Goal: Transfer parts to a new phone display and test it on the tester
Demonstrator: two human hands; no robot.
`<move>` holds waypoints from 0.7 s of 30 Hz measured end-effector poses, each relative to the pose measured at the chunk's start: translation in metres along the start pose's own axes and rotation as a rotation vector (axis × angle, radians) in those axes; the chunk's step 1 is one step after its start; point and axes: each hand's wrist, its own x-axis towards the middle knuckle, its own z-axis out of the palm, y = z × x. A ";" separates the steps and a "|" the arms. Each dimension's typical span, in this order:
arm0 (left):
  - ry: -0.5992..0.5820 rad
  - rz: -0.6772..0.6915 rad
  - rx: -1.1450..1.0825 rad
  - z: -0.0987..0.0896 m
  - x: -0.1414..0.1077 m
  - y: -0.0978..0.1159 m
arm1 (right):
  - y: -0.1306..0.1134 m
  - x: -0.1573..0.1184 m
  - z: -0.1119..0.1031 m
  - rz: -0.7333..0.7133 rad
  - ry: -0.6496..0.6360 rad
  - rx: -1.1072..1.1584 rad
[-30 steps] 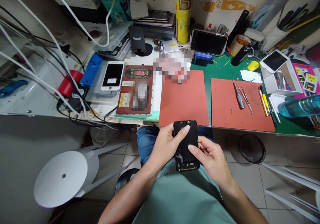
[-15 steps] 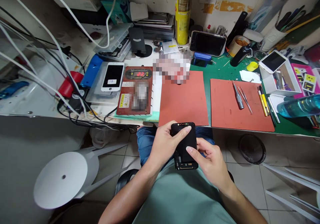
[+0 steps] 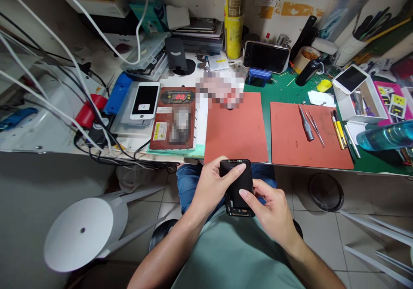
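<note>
A black phone screen panel [image 3: 238, 190] is held over my lap, in front of the bench edge, its inner side with small metal parts facing up. My left hand [image 3: 214, 185] grips its upper left side, the thumb lying across the top. On the lower right side, my right hand [image 3: 271, 205] pinches the panel, with the thumb on its face. The fingers beneath the panel are hidden. Beyond it lies a bare reddish mat [image 3: 237, 129]. A second mat [image 3: 290, 151] to the right bears a grey screwdriver [image 3: 306, 123] and tweezers [image 3: 315, 128].
Left on the bench are a red heating plate [image 3: 158, 140] and a white phone [image 3: 145, 101]. A phone on a blue stand [image 3: 259, 77], a yellow can [image 3: 233, 35] and a blue bottle [image 3: 383, 137] stand farther off. A white stool [image 3: 77, 237] is at lower left.
The panel's lower end has tilted slightly and shifted up a little. Both hands keep the same hold. The view has shifted very slightly.
</note>
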 end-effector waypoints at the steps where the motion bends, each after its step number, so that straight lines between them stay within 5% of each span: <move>1: 0.004 0.000 0.004 0.000 0.000 0.001 | 0.000 -0.001 0.000 -0.007 0.004 -0.010; 12: -0.028 -0.005 -0.025 -0.001 0.000 0.002 | 0.000 -0.001 0.003 -0.068 0.030 -0.057; 21: -0.131 -0.010 -0.148 -0.005 -0.001 0.005 | 0.003 0.001 -0.003 0.056 -0.023 0.117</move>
